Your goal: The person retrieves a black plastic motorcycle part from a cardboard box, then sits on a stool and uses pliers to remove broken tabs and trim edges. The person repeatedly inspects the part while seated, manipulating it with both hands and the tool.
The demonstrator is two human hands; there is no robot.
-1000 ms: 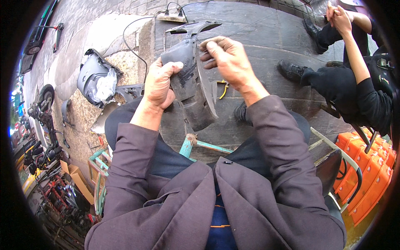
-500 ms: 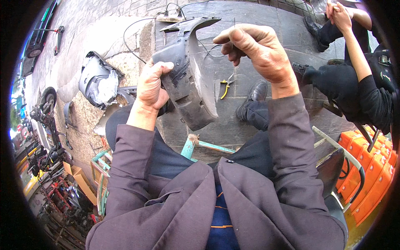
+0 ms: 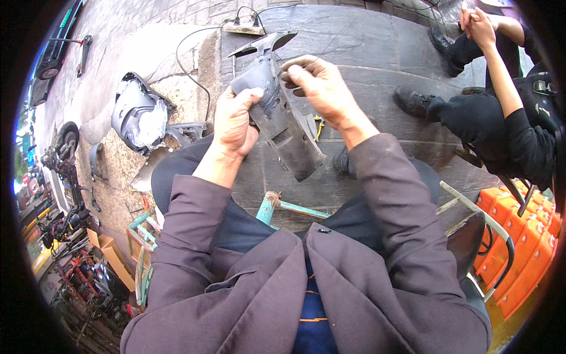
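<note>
My left hand (image 3: 233, 121) grips a dark grey moulded plastic panel (image 3: 289, 138) by its left edge, thumb on top. The panel is scuffed, slants down to the right and has a curved arm at its far end. Close to its upper right edge, my right hand (image 3: 318, 88) pinches a thin wire (image 3: 337, 39), which rises from the fingers toward the far right. Its other end is hidden behind hand and panel. Beyond the panel, yellow-handled pliers (image 3: 319, 126) lie on the paving, partly covered.
A power strip (image 3: 243, 28) with a black cable lies beyond the panel. Left of me is a broken grey plastic shell (image 3: 141, 112). A turquoise stool frame (image 3: 268, 206) stands between my legs. At right sits a person with clasped hands (image 3: 479, 28), near orange cases (image 3: 516, 236).
My right hand has come left and down, from well off the panel to close beside its edge. My left hand has moved slightly right, and the panel has turned, its near end swinging right.
</note>
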